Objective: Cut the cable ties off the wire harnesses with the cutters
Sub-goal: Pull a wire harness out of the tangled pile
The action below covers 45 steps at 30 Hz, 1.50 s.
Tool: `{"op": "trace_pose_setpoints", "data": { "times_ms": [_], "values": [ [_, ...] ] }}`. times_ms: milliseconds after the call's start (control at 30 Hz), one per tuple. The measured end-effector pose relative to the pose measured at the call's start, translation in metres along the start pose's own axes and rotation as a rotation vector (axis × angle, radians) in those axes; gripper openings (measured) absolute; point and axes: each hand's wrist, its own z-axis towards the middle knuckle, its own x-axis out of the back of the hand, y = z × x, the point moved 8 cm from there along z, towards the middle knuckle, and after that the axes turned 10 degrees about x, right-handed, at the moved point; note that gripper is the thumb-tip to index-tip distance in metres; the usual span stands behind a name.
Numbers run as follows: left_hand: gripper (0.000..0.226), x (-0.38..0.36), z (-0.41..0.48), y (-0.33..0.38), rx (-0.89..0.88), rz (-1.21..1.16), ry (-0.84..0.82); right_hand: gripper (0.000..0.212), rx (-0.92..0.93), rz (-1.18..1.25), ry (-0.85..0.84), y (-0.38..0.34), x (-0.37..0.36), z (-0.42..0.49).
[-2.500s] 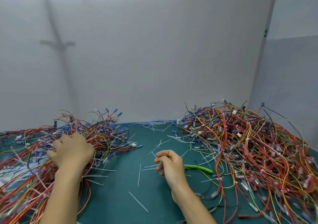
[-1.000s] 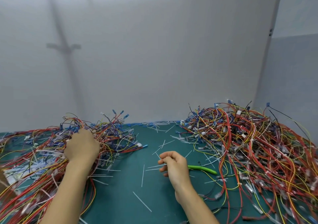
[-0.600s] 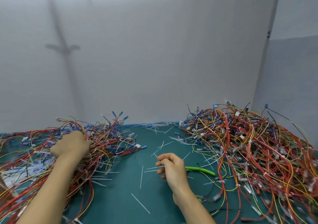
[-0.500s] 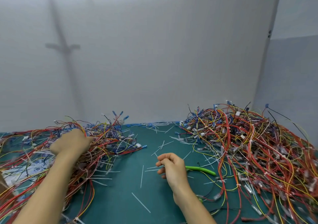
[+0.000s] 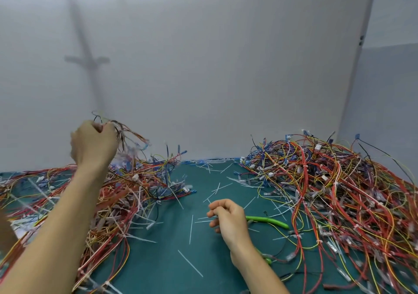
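Head camera shows me the left hand [image 5: 93, 145] raised above the bench, fingers clenched around one wire harness [image 5: 126, 135] whose loose ends trail down, blurred, toward the left heap [image 5: 126, 194]. I read that height as a way of pulling a single harness out of the tangle so its ties can be found. Whether this one carries a tie I cannot tell through the blur.

My right hand [image 5: 229, 222] rests low on the green mat [image 5: 172, 259], fingers loosely curled. The green-handled cutters [image 5: 269, 221] lie just behind it, one handle sticking out to the right. The palm hides the rest, so I cannot tell whether the hand actually holds the tool or only lies against it. Either way it sits between the two heaps, where the harness can be brought to the blades.

White cut ties [image 5: 191, 228] are scattered across the mat's middle, so the clipping happens there. The right heap [image 5: 339, 192] is the larger, and many of its wires show small white ties. I judge much of the job remains.
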Motion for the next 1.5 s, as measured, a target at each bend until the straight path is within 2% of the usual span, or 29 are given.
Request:
{"op": "trace_pose_setpoints", "data": {
  "times_ms": [100, 200, 367, 467, 567, 667, 767, 967, 1033, 1133, 1300, 1333, 1400, 1467, 1500],
  "values": [
    [0.022, -0.01, -0.004, 0.006, -0.035, -0.005, -0.077, 0.025, 0.002, -0.004, -0.003, 0.0, 0.0, 0.0],
    [0.019, -0.021, -0.005, 0.004, 0.004, -0.08, -0.145, 0.024, 0.0, -0.009, -0.003, 0.001, 0.001, 0.0],
    [0.018, 0.008, 0.005, 0.033, -0.124, -0.157, 0.062, 0.024, -0.001, -0.015, -0.003, 0.0, 0.0, 0.0],
    [0.022, 0.022, 0.003, 0.063, -0.264, -0.215, 0.104, 0.024, 0.009, -0.011, -0.02, -0.004, -0.002, -0.003],
    [0.023, 0.034, -0.004, 0.082, -0.322, -0.32, 0.147, 0.024, 0.033, 0.011, -0.043, -0.012, -0.006, -0.007],
    [0.026, 0.034, -0.015, 0.091, -0.386, -0.309, 0.165, 0.024, 0.072, 0.033, -0.073, -0.02, -0.009, -0.01],
    [0.023, 0.013, -0.033, 0.094, -0.467, -0.233, 0.069, 0.024, 0.122, 0.051, -0.112, -0.029, -0.012, -0.012],
    [0.023, -0.052, -0.101, 0.06, -0.679, 0.108, -0.121, 0.025, 0.253, 0.224, -0.169, -0.054, -0.016, -0.012],
    [0.018, -0.073, -0.135, 0.044, -0.782, 0.164, -0.235, 0.03, 0.231, 0.325, -0.195, -0.056, -0.02, -0.012],
    [0.014, -0.096, -0.182, 0.021, -0.925, 0.249, -0.425, 0.04, 0.105, 0.426, -0.195, -0.044, -0.024, -0.015],
    [0.028, -0.111, -0.191, 0.007, -0.824, 0.201, -0.898, 0.032, -0.024, 0.428, -0.077, -0.024, -0.011, -0.011],
    [0.024, -0.109, -0.184, 0.008, -0.773, 0.161, -0.9, 0.029, -0.022, 0.433, -0.068, -0.025, -0.009, -0.01],
    [0.019, -0.104, -0.159, 0.006, -0.644, 0.168, -0.779, 0.023, -0.002, 0.444, -0.037, -0.029, -0.003, -0.007],
    [0.02, -0.106, -0.134, -0.007, -0.559, 0.403, -0.681, 0.021, 0.032, 0.464, -0.035, -0.034, 0.0, -0.005],
    [0.018, -0.111, -0.125, -0.018, -0.537, 0.559, -0.706, 0.021, 0.055, 0.475, -0.046, -0.038, 0.001, -0.005]
  ]
}}
